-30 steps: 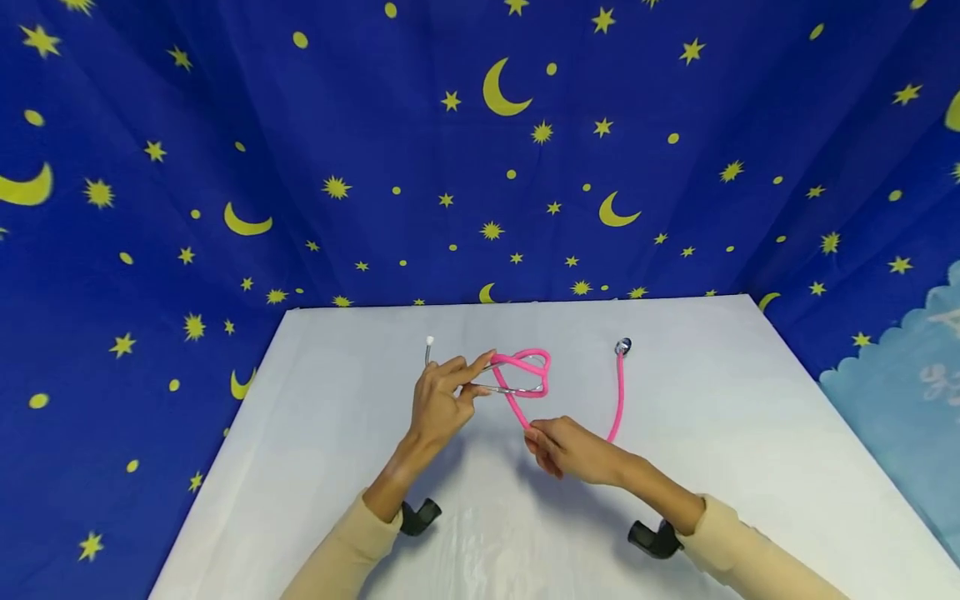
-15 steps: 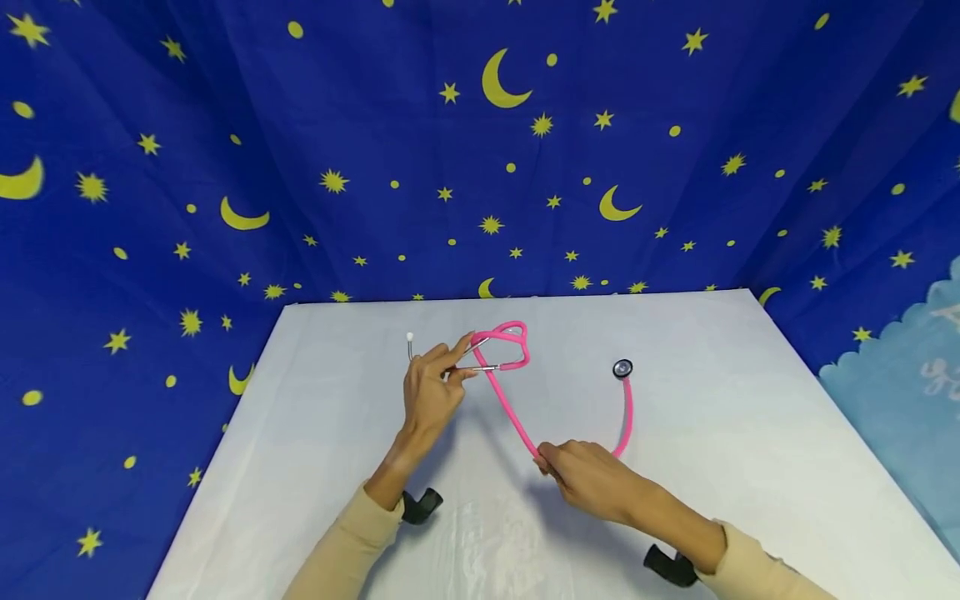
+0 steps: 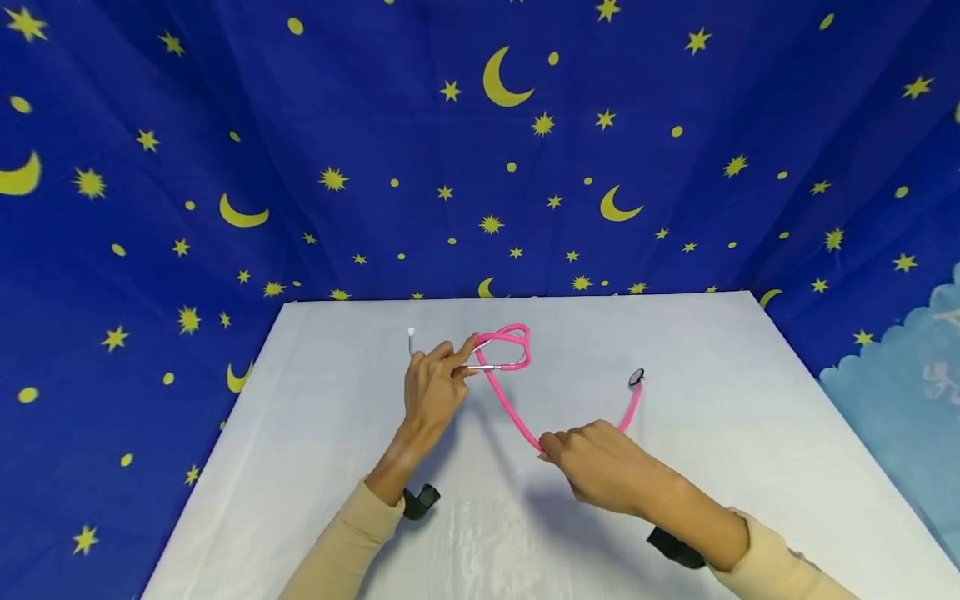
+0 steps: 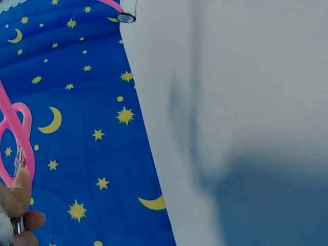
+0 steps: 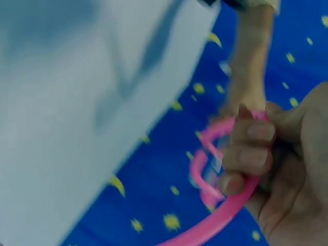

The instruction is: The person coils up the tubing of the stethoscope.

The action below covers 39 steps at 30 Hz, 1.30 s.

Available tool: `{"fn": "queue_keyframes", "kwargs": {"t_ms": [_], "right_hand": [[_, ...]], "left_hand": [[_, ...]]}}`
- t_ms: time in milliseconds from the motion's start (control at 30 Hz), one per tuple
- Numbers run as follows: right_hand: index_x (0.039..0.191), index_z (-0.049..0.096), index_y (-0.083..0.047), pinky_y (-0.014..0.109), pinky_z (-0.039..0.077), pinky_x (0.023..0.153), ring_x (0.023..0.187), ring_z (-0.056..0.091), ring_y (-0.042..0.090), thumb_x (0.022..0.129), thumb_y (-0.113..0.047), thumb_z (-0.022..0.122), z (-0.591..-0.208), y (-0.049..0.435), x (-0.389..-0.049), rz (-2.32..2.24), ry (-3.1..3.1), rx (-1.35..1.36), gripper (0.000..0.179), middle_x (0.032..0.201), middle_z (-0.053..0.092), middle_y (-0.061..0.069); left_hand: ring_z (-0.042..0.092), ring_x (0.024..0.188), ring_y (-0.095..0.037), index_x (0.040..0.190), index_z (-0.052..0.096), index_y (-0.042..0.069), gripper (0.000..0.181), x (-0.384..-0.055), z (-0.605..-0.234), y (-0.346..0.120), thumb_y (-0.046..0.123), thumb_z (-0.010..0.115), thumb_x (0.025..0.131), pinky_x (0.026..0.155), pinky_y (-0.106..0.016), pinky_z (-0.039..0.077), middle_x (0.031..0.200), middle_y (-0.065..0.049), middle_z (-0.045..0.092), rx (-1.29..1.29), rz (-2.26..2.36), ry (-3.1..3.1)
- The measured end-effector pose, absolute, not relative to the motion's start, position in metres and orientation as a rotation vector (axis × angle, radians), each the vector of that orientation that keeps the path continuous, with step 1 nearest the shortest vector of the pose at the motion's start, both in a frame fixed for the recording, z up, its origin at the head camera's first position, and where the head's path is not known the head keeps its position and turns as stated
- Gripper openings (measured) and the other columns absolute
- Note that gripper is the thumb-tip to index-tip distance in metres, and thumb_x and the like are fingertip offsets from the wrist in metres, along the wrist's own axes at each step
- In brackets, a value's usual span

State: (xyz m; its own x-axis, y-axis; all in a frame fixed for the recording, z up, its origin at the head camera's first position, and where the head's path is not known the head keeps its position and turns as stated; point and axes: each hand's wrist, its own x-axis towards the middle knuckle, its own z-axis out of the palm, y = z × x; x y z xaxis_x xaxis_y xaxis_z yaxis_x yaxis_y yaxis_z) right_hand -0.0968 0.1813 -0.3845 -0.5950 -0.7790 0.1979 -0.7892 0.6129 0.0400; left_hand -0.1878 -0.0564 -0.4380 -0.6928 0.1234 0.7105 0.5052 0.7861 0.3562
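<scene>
A stethoscope with pink tubing (image 3: 512,414) hangs between my hands above the table in the head view. My left hand (image 3: 435,390) pinches its metal ear tubes, around which the tubing is looped. One white ear tip (image 3: 411,332) sticks up behind that hand. My right hand (image 3: 603,467) grips the tubing lower down. Beyond it the free end curves up to the round chest piece (image 3: 637,378). In the right wrist view, curled fingers (image 5: 248,159) wrap the tube. The left wrist view shows the pink loop (image 4: 26,136) just past my left fingertips. The other ear tip is hidden.
A white table (image 3: 315,433) lies under both hands. Behind it and at the sides hangs a blue curtain (image 3: 420,133) with yellow moons and stars, with a light-blue panel (image 3: 915,392) at the right. Dark wrist mounts (image 3: 422,502) sit under the forearms.
My right hand has moved right and slightly down, drawing the tubing out longer from the loop. My left hand has shifted slightly left and up. The chest piece has dropped lower and turned.
</scene>
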Motion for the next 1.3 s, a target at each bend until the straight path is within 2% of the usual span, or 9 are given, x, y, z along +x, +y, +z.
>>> {"fn": "queue_keyframes", "kwargs": {"t_ms": [200, 367, 600, 733, 967, 1200, 1300], "right_hand": [[0.080, 0.054, -0.015, 0.017, 0.024, 0.048, 0.050, 0.026, 0.002, 0.093, -0.013, 0.061, -0.349, 0.190, -0.115, 0.115, -2.589, 1.339, 0.014, 0.057, 0.036, -0.013], [0.086, 0.061, -0.011, 0.021, 0.037, 0.060, 0.057, 0.038, 0.004, 0.094, -0.012, 0.059, -0.336, 0.190, -0.134, 0.247, -2.550, 1.370, 0.009, 0.065, 0.051, -0.010], [0.092, 0.064, -0.012, 0.029, 0.047, 0.075, 0.069, 0.048, 0.005, 0.096, -0.012, 0.058, -0.326, 0.191, -0.157, 0.426, -2.635, 1.364, 0.007, 0.075, 0.056, -0.010], [0.094, 0.063, -0.011, 0.030, 0.048, 0.074, 0.072, 0.052, 0.007, 0.096, -0.009, 0.058, -0.326, 0.192, -0.172, 0.543, -2.622, 1.393, 0.006, 0.079, 0.060, -0.006], [0.092, 0.058, -0.011, 0.026, 0.045, 0.067, 0.067, 0.046, 0.007, 0.101, -0.009, 0.047, -0.338, 0.189, -0.202, 0.867, -2.702, 1.451, 0.015, 0.073, 0.048, -0.007], [0.088, 0.056, -0.009, 0.031, 0.051, 0.074, 0.072, 0.053, 0.011, 0.101, -0.012, 0.043, -0.355, 0.194, -0.216, 1.037, -2.745, 1.390, 0.019, 0.071, 0.046, -0.005], [0.087, 0.056, -0.008, 0.032, 0.052, 0.074, 0.073, 0.054, 0.013, 0.102, -0.010, 0.042, -0.361, 0.194, -0.215, 1.067, -2.744, 1.402, 0.020, 0.071, 0.047, -0.005]], "left_hand": [[0.033, 0.050, -0.010, 0.116, 0.073, 0.015, 0.041, -0.187, -0.442, -0.054, 0.016, 0.082, 0.076, 0.057, -0.026, 0.021, 0.061, 0.002, 0.045, -0.566, -0.682, -2.294], [0.033, 0.050, -0.008, 0.114, 0.074, 0.014, 0.038, -0.182, -0.444, -0.049, 0.013, 0.081, 0.077, 0.059, -0.025, 0.019, 0.062, 0.004, 0.044, -0.757, -0.625, -2.292], [0.031, 0.051, -0.008, 0.115, 0.074, 0.015, 0.042, -0.176, -0.441, -0.049, 0.017, 0.082, 0.074, 0.059, -0.026, 0.019, 0.062, 0.004, 0.039, -0.846, -0.600, -2.281], [0.030, 0.051, -0.008, 0.116, 0.074, 0.015, 0.041, -0.170, -0.436, -0.044, 0.020, 0.081, 0.075, 0.059, -0.027, 0.019, 0.062, 0.004, 0.037, -0.963, -0.581, -2.231], [0.030, 0.051, -0.008, 0.104, 0.078, 0.013, 0.030, -0.157, -0.426, -0.037, 0.018, 0.082, 0.075, 0.059, -0.028, 0.022, 0.064, 0.003, 0.036, -1.122, -0.598, -2.104], [0.029, 0.050, -0.008, 0.114, 0.074, 0.014, 0.039, -0.154, -0.419, -0.040, 0.006, 0.078, 0.077, 0.059, -0.031, 0.022, 0.064, 0.002, 0.034, -1.064, -0.639, -2.065], [0.028, 0.050, -0.008, 0.115, 0.074, 0.013, 0.038, -0.154, -0.419, -0.039, 0.010, 0.079, 0.077, 0.059, -0.030, 0.021, 0.064, 0.002, 0.034, -1.074, -0.622, -2.041]]}}
